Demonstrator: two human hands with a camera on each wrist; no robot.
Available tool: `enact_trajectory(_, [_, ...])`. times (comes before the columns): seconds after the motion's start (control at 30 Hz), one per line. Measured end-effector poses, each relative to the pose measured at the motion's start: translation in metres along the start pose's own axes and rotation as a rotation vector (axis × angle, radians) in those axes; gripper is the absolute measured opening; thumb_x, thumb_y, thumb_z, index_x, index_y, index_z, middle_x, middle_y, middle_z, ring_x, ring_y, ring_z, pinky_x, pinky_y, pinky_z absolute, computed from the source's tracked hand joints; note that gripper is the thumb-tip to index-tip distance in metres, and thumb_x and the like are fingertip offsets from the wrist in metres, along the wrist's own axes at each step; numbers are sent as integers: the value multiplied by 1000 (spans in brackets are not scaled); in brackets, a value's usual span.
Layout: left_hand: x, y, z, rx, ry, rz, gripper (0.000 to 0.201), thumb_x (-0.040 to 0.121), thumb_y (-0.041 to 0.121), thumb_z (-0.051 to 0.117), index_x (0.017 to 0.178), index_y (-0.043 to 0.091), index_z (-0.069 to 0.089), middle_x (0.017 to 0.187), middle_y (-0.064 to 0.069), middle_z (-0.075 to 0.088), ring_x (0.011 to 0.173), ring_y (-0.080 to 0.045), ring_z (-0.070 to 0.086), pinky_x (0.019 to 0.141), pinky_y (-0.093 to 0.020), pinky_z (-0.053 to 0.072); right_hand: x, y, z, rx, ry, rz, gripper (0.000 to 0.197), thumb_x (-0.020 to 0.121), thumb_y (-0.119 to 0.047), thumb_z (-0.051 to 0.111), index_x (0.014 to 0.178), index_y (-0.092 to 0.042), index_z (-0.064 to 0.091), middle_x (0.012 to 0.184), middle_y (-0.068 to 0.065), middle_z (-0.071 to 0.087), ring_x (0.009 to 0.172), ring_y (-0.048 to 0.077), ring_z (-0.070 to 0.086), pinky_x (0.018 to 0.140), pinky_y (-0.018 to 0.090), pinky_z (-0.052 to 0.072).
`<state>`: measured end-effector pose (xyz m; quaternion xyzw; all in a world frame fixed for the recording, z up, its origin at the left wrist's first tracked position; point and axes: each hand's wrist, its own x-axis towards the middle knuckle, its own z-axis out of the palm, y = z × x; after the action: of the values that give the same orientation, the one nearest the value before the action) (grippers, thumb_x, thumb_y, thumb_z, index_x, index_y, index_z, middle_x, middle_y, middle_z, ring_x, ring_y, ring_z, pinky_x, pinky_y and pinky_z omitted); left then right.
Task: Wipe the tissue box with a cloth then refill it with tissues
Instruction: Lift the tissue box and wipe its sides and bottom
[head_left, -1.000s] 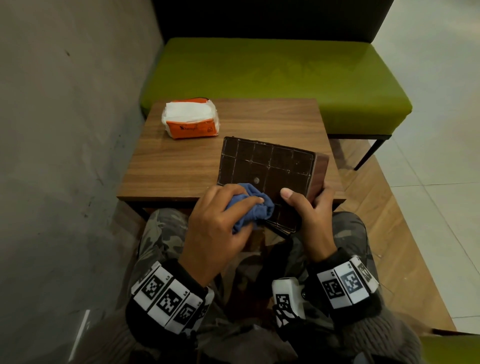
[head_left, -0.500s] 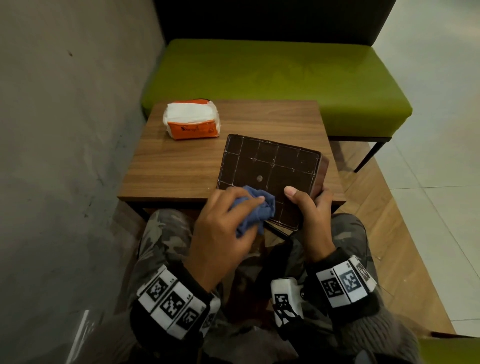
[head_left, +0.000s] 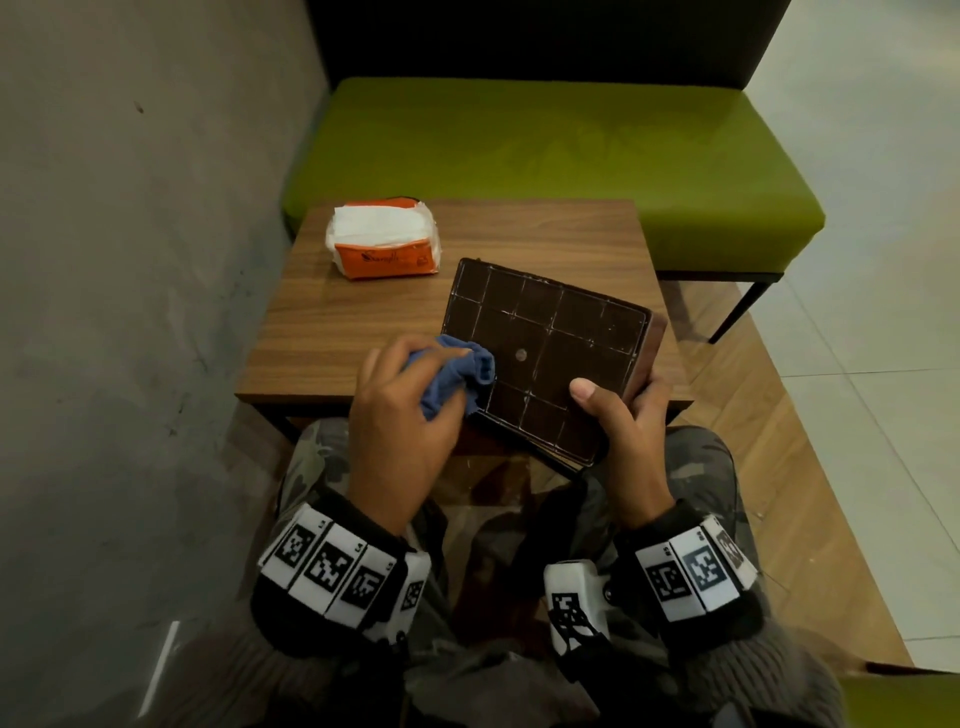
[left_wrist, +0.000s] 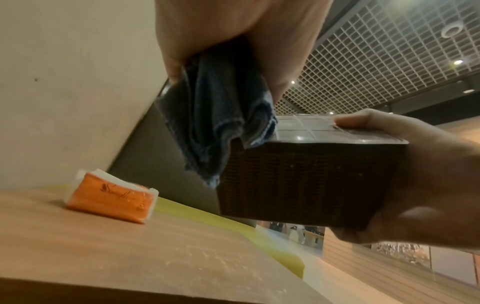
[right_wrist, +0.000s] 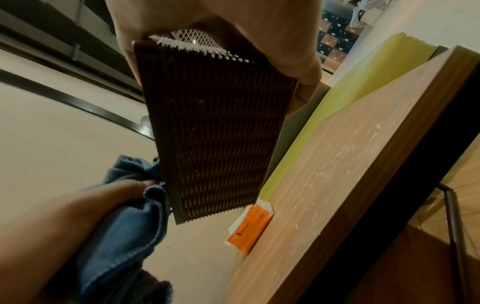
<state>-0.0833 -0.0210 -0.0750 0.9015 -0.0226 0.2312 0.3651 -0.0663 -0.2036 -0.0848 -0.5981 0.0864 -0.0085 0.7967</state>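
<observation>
A dark brown woven tissue box (head_left: 545, 348) is held upside down above the table's near edge, its gridded base facing up. My right hand (head_left: 623, 415) grips its near right corner, thumb on the base. My left hand (head_left: 405, 410) holds a bunched blue cloth (head_left: 457, 371) against the box's left edge. In the left wrist view the cloth (left_wrist: 221, 123) hangs over the box (left_wrist: 306, 181) corner. The right wrist view shows the box's woven side (right_wrist: 215, 131) and the cloth (right_wrist: 124, 226). An orange pack of white tissues (head_left: 384, 239) lies at the table's far left.
The small wooden table (head_left: 545, 234) stands against a grey wall (head_left: 130, 260) on the left. A green bench (head_left: 545, 156) runs behind it. Tiled floor (head_left: 883, 364) lies to the right. My knees sit under the table's near edge.
My left hand has slid the cloth leftward, from the middle of the box's near part to its left edge. The box has tilted slightly; the right hand keeps its grip.
</observation>
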Motion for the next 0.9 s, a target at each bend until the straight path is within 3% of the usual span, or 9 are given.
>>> enact_trajectory(0.13, [-12, 20, 5, -48, -118, 54, 22, 80, 23, 56, 96, 13, 68, 101, 3, 56, 94, -17, 51, 77, -26, 43, 2, -1, 0, -1, 26, 0, 81, 50, -41, 74, 121, -24, 38, 114, 2, 57, 102, 20, 64, 84, 42, 57])
enact_trajectory(0.2, [-16, 20, 5, -47, -168, 111, 23, 80, 19, 60, 101, 14, 68, 103, 3, 57, 95, -15, 51, 78, -25, 42, 1, -1, -1, -9, 19, 7, 88, 51, -40, 75, 127, -18, 36, 116, 4, 58, 105, 23, 63, 85, 43, 56])
enact_trajectory(0.37, [-4, -8, -1, 76, -72, 24, 24, 79, 20, 60, 100, 14, 70, 102, 1, 59, 94, -18, 50, 75, -35, 47, -3, 0, -1, -30, 22, -1, 94, 51, -40, 75, 130, -13, 32, 116, 4, 57, 105, 21, 64, 84, 41, 57])
enact_trajectory(0.5, [-14, 8, 5, 40, -120, 106, 26, 77, 14, 64, 103, 13, 69, 103, 1, 58, 96, -14, 49, 79, -21, 41, -1, -2, 0, -7, 23, 11, 95, 51, -39, 75, 133, -14, 32, 114, 3, 59, 103, 21, 64, 85, 45, 57])
enact_trajectory(0.7, [-3, -9, -1, 69, -83, 59, 28, 77, 23, 57, 101, 16, 69, 101, 2, 59, 92, -17, 50, 73, -32, 46, -1, 1, -1, -21, 30, 5, 91, 50, -40, 74, 128, -16, 33, 113, 1, 57, 101, 18, 65, 81, 36, 57])
enact_trajectory(0.8, [-14, 11, 7, -12, -130, 88, 31, 78, 21, 57, 107, 16, 68, 105, 4, 56, 97, -14, 49, 80, -22, 42, 3, 4, 1, 18, 60, 26, 73, 49, -41, 74, 112, -24, 40, 108, 1, 57, 99, 22, 64, 81, 40, 57])
enact_trajectory(0.9, [-27, 31, 14, -46, -181, 200, 34, 79, 23, 58, 112, 17, 66, 109, 3, 56, 101, -12, 48, 86, -18, 40, 4, 6, 1, 56, 83, 36, 73, 49, -39, 74, 111, -16, 42, 105, 4, 59, 100, 28, 63, 84, 43, 55])
